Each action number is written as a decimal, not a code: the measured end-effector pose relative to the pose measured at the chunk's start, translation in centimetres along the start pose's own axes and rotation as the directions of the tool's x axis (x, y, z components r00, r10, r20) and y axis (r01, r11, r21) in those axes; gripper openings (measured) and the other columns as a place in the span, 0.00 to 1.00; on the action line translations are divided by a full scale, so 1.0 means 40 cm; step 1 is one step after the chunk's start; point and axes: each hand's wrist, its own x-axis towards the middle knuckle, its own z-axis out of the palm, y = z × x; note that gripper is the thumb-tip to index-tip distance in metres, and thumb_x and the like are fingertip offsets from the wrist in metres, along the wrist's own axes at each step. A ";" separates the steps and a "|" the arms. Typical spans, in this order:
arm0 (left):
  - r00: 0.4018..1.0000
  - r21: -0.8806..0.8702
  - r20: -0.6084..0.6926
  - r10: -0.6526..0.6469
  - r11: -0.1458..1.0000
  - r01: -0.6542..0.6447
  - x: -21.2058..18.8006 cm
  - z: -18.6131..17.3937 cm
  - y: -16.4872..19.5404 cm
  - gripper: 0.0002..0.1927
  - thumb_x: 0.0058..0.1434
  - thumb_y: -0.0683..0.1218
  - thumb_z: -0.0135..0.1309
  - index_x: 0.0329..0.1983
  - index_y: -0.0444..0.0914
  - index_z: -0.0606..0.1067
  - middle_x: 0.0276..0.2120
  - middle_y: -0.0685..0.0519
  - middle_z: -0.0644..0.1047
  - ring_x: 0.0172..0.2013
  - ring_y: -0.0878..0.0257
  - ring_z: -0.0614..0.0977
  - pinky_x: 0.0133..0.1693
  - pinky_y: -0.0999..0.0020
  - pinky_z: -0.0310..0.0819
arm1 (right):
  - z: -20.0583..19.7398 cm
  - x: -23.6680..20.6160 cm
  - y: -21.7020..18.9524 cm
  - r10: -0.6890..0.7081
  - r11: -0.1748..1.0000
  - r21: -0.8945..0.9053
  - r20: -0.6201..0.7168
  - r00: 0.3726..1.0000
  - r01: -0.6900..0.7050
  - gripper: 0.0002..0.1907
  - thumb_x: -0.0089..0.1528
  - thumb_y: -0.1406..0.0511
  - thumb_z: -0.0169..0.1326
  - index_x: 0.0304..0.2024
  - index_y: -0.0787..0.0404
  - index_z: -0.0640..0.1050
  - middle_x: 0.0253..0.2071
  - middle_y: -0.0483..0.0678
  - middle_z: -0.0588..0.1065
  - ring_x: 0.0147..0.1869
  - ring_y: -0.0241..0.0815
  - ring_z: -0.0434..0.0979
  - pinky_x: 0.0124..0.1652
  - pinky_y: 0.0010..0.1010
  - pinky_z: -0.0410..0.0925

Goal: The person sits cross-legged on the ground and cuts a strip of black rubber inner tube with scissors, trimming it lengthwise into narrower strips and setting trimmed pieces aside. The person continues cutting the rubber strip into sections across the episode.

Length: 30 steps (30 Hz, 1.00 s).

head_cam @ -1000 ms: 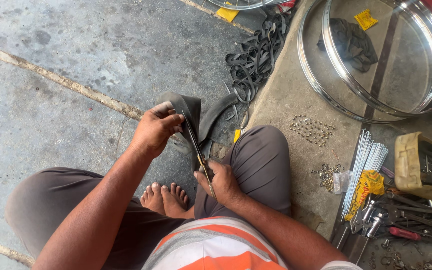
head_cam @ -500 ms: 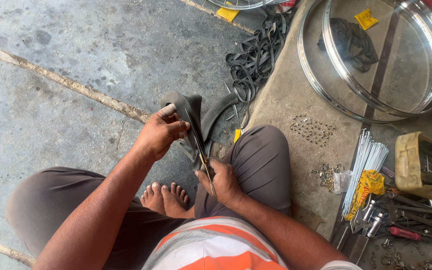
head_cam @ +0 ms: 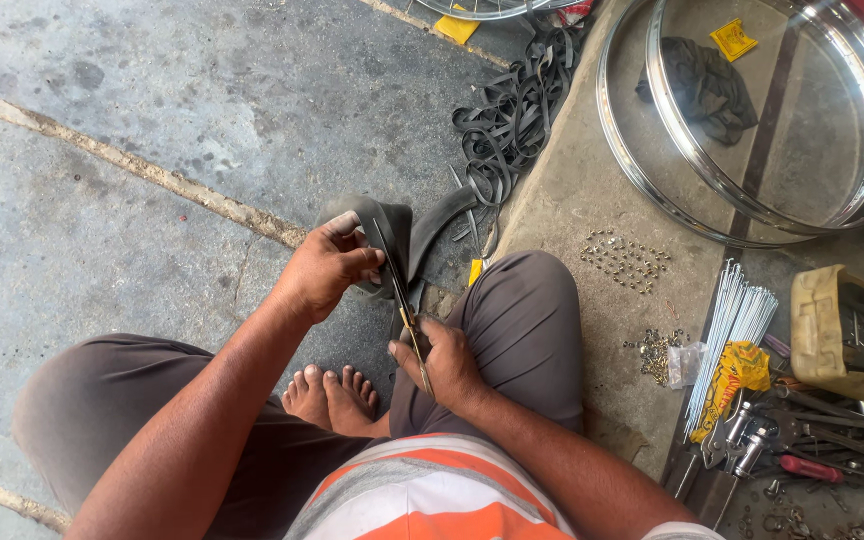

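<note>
I see a strip of black rubber inner tube point(head_cam: 392, 235), flattened and dull, folded over itself in front of my knees above the grey stone floor. Its upper fold bulges in a rounded hump, and a tail of it point(head_cam: 442, 220) trails up and to the right toward the kerb. My left hand point(head_cam: 327, 268) pinches the folded part from the left side. A pair of scissors point(head_cam: 404, 310) with thin, dark blades runs from my right hand point(head_cam: 442, 362) up into the fold, tilted slightly left; the blades lie against the rubber, the handles hidden in my grip.
</note>
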 end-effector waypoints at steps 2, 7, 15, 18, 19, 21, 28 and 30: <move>1.000 -0.030 0.004 0.014 0.999 -0.014 0.005 -0.004 -0.002 0.18 0.60 0.33 0.56 0.54 0.35 0.75 0.36 0.51 0.79 0.35 0.65 0.82 0.38 0.68 0.81 | -0.001 0.002 0.003 -0.018 1.000 0.014 -0.012 1.000 0.018 0.11 0.62 0.62 0.62 0.35 0.64 0.76 0.25 0.49 0.79 0.31 0.41 0.84 0.34 0.32 0.74; 0.999 -0.104 -0.048 0.021 0.994 -0.026 0.014 -0.026 -0.008 0.13 0.64 0.35 0.54 0.51 0.32 0.76 0.37 0.52 0.80 0.36 0.66 0.82 0.38 0.71 0.80 | 0.006 -0.003 0.005 -0.056 0.998 -0.003 -0.032 0.998 0.056 0.10 0.62 0.64 0.62 0.35 0.64 0.77 0.26 0.49 0.79 0.31 0.40 0.84 0.33 0.32 0.75; 1.000 -0.049 -0.006 0.004 0.999 -0.004 0.004 0.007 -0.008 0.27 0.58 0.32 0.55 0.62 0.41 0.73 0.33 0.55 0.77 0.33 0.68 0.79 0.35 0.73 0.79 | 0.005 0.002 0.002 0.040 0.998 0.040 0.012 0.999 -0.040 0.13 0.62 0.60 0.63 0.36 0.63 0.76 0.24 0.48 0.79 0.30 0.38 0.84 0.33 0.30 0.75; 1.000 -0.075 0.001 -0.009 0.997 0.009 0.000 0.014 -0.003 0.29 0.59 0.32 0.55 0.63 0.42 0.72 0.33 0.54 0.77 0.33 0.67 0.80 0.35 0.72 0.79 | 0.002 0.003 0.004 0.015 0.999 0.050 0.009 1.000 -0.016 0.12 0.63 0.61 0.61 0.36 0.63 0.76 0.25 0.48 0.79 0.31 0.39 0.84 0.34 0.31 0.75; 1.000 -0.075 -0.005 -0.010 0.997 0.010 0.000 0.014 -0.004 0.28 0.59 0.32 0.55 0.63 0.40 0.72 0.33 0.55 0.77 0.33 0.67 0.80 0.35 0.72 0.79 | 0.001 0.002 0.005 0.011 0.999 0.035 0.002 1.000 -0.011 0.12 0.63 0.61 0.61 0.36 0.64 0.76 0.25 0.49 0.79 0.31 0.40 0.84 0.34 0.32 0.75; 1.000 -0.073 -0.016 -0.007 0.997 0.006 0.003 0.011 -0.005 0.26 0.59 0.32 0.56 0.62 0.38 0.73 0.34 0.55 0.76 0.33 0.67 0.79 0.35 0.72 0.79 | 0.001 0.004 0.007 -0.005 1.000 0.003 -0.013 1.000 0.005 0.12 0.63 0.62 0.62 0.35 0.64 0.77 0.25 0.50 0.79 0.32 0.41 0.84 0.35 0.32 0.75; 0.997 -0.193 -0.068 0.046 0.980 -0.059 0.011 -0.013 -0.006 0.10 0.64 0.33 0.56 0.48 0.31 0.74 0.35 0.52 0.78 0.36 0.64 0.81 0.36 0.69 0.80 | 0.005 0.001 0.005 0.001 1.000 0.010 0.004 1.000 -0.001 0.10 0.62 0.63 0.61 0.35 0.64 0.77 0.25 0.49 0.79 0.31 0.41 0.84 0.33 0.32 0.75; 0.996 -0.209 -0.075 0.057 0.975 -0.071 0.012 -0.020 0.004 0.11 0.62 0.32 0.55 0.47 0.32 0.75 0.35 0.50 0.80 0.35 0.62 0.82 0.37 0.68 0.81 | 0.005 0.002 0.002 -0.001 1.000 -0.006 0.005 1.000 0.001 0.11 0.62 0.63 0.62 0.36 0.64 0.76 0.25 0.49 0.79 0.30 0.41 0.84 0.33 0.32 0.74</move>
